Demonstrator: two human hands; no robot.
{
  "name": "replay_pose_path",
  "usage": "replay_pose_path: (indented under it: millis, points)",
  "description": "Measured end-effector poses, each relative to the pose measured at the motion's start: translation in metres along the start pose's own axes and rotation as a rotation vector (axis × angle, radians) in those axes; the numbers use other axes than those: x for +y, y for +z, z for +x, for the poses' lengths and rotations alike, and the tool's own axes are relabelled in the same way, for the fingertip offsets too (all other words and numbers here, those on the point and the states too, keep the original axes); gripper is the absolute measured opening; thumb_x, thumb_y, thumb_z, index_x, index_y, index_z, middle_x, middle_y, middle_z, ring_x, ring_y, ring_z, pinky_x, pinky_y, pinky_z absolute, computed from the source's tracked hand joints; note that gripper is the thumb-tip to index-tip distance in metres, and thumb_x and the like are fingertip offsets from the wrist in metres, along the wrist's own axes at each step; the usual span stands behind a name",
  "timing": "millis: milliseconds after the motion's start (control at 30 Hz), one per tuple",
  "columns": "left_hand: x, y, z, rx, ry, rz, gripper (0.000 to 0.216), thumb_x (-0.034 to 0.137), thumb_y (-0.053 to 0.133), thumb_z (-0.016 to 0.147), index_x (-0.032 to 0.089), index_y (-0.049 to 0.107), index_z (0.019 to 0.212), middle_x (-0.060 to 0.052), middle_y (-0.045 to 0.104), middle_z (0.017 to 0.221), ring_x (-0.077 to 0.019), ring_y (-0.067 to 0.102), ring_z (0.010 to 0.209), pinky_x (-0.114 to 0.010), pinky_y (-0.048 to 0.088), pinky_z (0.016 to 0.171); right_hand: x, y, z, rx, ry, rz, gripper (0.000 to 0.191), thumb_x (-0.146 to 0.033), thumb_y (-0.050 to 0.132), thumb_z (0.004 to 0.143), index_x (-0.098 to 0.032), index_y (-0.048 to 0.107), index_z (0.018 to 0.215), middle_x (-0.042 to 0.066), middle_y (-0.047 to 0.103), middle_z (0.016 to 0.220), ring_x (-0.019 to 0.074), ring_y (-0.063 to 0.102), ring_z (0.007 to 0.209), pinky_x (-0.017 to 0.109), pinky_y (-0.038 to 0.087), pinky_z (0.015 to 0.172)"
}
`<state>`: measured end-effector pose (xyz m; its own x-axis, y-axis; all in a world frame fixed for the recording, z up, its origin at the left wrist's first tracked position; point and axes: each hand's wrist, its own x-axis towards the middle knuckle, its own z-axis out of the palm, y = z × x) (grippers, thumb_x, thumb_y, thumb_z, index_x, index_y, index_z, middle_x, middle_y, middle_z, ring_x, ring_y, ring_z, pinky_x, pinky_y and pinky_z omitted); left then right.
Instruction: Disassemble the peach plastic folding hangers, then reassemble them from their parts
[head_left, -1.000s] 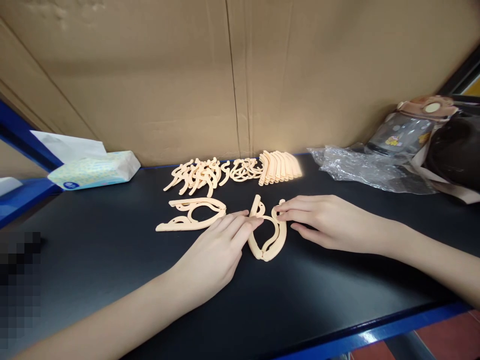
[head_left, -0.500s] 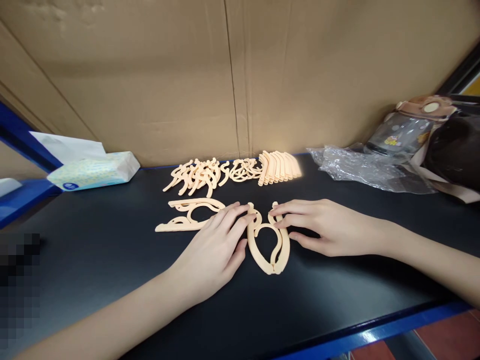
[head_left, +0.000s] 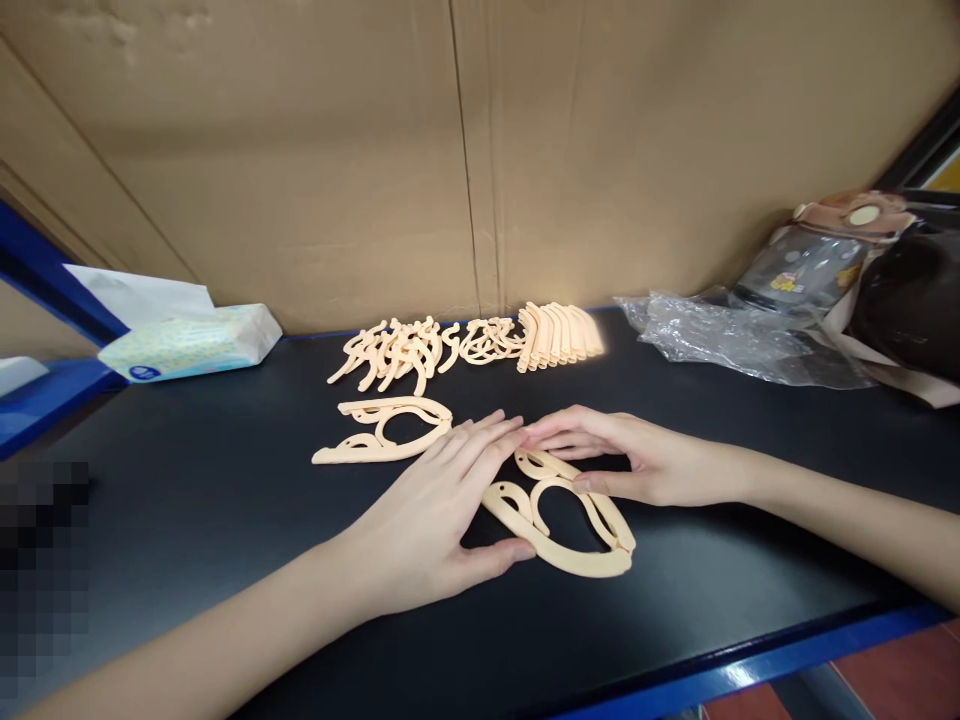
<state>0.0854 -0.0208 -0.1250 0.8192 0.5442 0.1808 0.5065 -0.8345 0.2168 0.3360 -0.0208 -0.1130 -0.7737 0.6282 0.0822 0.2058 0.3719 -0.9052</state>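
Note:
A beige folding clothes hanger (head_left: 581, 562), its two arms folded close together, lies slanted on the black table in front of me. My left hand (head_left: 439, 510) covers its left ends, with the thumb against the near arm and the fingers stretched over the tips. On the other side, my right hand (head_left: 634, 455) grips the far arm, its thumb on top and its fingers behind. The fingertips of both hands meet near the hanger's tips, which are hidden. Left of my hands lies a second folded hanger (head_left: 382, 453), apart from the first.
At the back lie a heap of curved hanger hooks (head_left: 397, 350), a pile of thin curved pieces (head_left: 491, 342) and a row of hanger arms (head_left: 559, 338). A tissue pack (head_left: 199, 345) stands left; a crumpled plastic bag (head_left: 735, 335) and a clear bottle (head_left: 806, 265) are right.
The hanger has turned, its joined end swinging right and its tips left. My right hand has come left to meet my left hand, whose thumb has moved onto the near arm.

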Motion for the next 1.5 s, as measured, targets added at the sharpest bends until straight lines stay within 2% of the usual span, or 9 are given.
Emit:
replay_pose_path:
  millis: [133, 300, 400, 500, 633, 867, 1100, 1333, 1500]
  points:
    - [0.0, -0.001, 0.0, -0.032, -0.003, -0.054, 0.087, 0.059, 0.058, 0.079, 0.02, 0.016, 0.144, -0.015, 0.037, 0.144, -0.0309, 0.035, 0.131, -0.051, 0.033, 0.105, 0.001, 0.008, 0.002, 0.065, -0.008, 0.084, 0.046, -0.016, 0.056, 0.087, -0.024, 0.043, 0.13, 0.007, 0.044, 0.134, 0.0163, 0.046, 0.124, 0.037, 0.042, 0.102]
    - [0.002, -0.006, 0.003, -0.037, 0.002, -0.076, 0.088, 0.062, 0.062, 0.073, 0.02, 0.025, 0.142, -0.012, 0.055, 0.122, -0.0272, 0.053, 0.104, -0.043, 0.042, 0.09, 0.01, 0.012, 0.002, 0.233, -0.039, -0.036, 0.053, -0.021, 0.063, 0.082, -0.029, 0.041, 0.13, 0.001, 0.05, 0.108, 0.0113, 0.055, 0.099, 0.028, 0.051, 0.084]
    - [0.003, -0.006, 0.004, -0.009, 0.03, -0.023, 0.089, 0.066, 0.06, 0.072, 0.018, 0.03, 0.14, -0.011, 0.058, 0.115, -0.0258, 0.053, 0.098, -0.043, 0.039, 0.089, 0.014, 0.007, 0.004, 0.28, -0.002, -0.155, 0.052, -0.027, 0.064, 0.082, -0.027, 0.043, 0.129, 0.0, 0.054, 0.095, 0.0103, 0.054, 0.083, 0.023, 0.047, 0.067]
    - [0.003, -0.005, 0.002, 0.072, 0.075, 0.067, 0.084, 0.065, 0.057, 0.074, 0.014, 0.034, 0.137, -0.011, 0.06, 0.108, -0.025, 0.054, 0.094, -0.041, 0.038, 0.086, 0.012, 0.0, 0.004, 0.259, 0.092, -0.182, 0.034, -0.034, 0.06, 0.085, -0.02, 0.054, 0.115, -0.002, 0.058, 0.078, 0.0098, 0.051, 0.069, 0.022, 0.04, 0.057]
    - [0.001, -0.007, 0.001, 0.206, 0.105, 0.233, 0.071, 0.056, 0.055, 0.08, 0.013, 0.039, 0.134, -0.012, 0.061, 0.114, -0.0261, 0.054, 0.1, -0.039, 0.036, 0.085, 0.005, -0.005, 0.003, 0.192, 0.186, -0.177, 0.022, -0.036, 0.058, 0.085, -0.015, 0.063, 0.086, -0.003, 0.053, 0.065, 0.0087, 0.044, 0.059, 0.022, 0.035, 0.053]
    - [-0.003, -0.014, 0.0, 0.269, 0.102, 0.335, 0.051, 0.046, 0.053, 0.086, 0.013, 0.047, 0.125, -0.012, 0.059, 0.121, -0.0257, 0.053, 0.105, -0.039, 0.035, 0.087, 0.002, -0.005, 0.002, 0.16, 0.253, 0.038, 0.025, -0.036, 0.063, 0.081, -0.015, 0.055, 0.072, -0.006, 0.041, 0.061, 0.0072, 0.034, 0.057, 0.022, 0.025, 0.051]
    - [-0.005, -0.01, -0.001, 0.195, 0.148, 0.285, 0.078, 0.063, 0.048, 0.081, 0.009, 0.036, 0.136, -0.015, 0.048, 0.135, -0.029, 0.045, 0.117, -0.04, 0.032, 0.093, -0.005, -0.004, 0.001, 0.118, 0.31, 0.22, 0.025, -0.037, 0.066, 0.078, -0.013, 0.059, 0.072, -0.005, 0.044, 0.062, 0.0068, 0.035, 0.058, 0.022, 0.023, 0.052]
    - [-0.007, -0.006, -0.001, 0.146, 0.135, 0.306, 0.085, 0.068, 0.043, 0.081, 0.009, 0.029, 0.141, -0.015, 0.044, 0.14, -0.0295, 0.042, 0.124, -0.04, 0.032, 0.098, -0.002, -0.003, 0.003, 0.103, 0.338, 0.243, 0.025, -0.038, 0.067, 0.076, -0.014, 0.061, 0.073, -0.006, 0.045, 0.061, 0.0064, 0.035, 0.056, 0.022, 0.023, 0.051]
    - [-0.007, -0.007, 0.0, 0.096, 0.157, 0.346, 0.09, 0.068, 0.042, 0.082, 0.008, 0.019, 0.145, -0.014, 0.028, 0.15, -0.0294, 0.023, 0.138, -0.044, 0.018, 0.111, 0.002, -0.004, 0.002, 0.103, 0.36, 0.184, 0.026, -0.037, 0.07, 0.074, -0.014, 0.058, 0.067, -0.008, 0.039, 0.055, 0.0057, 0.029, 0.052, 0.023, 0.02, 0.049]
